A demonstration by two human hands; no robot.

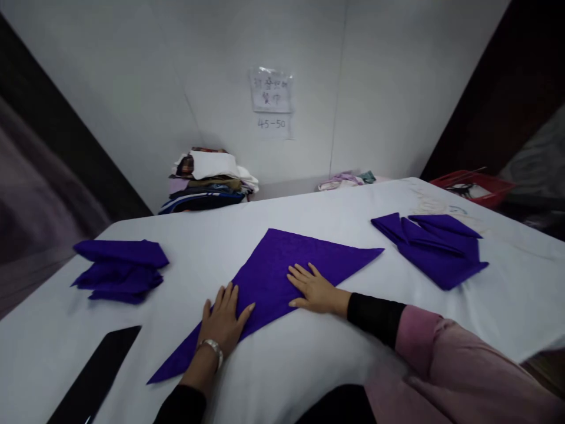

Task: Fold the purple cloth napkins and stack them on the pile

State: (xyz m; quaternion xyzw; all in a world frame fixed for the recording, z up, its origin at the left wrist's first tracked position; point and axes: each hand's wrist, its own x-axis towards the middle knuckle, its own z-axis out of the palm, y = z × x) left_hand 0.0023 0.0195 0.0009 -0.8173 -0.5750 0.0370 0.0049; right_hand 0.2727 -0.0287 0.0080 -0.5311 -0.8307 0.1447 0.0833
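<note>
right arm: pink sleeve [468,353], black cuff [375,318]; left: black sleeve end [182,406], silvery bracelet [213,346]

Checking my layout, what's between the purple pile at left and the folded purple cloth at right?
The head view shows a purple triangular cloth lying between them, with the left hand and right hand touching it.

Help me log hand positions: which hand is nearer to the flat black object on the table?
Left. The left hand lies on the triangular purple cloth, right of the flat black object and not touching it; the right hand lies farther right on that cloth.
</note>
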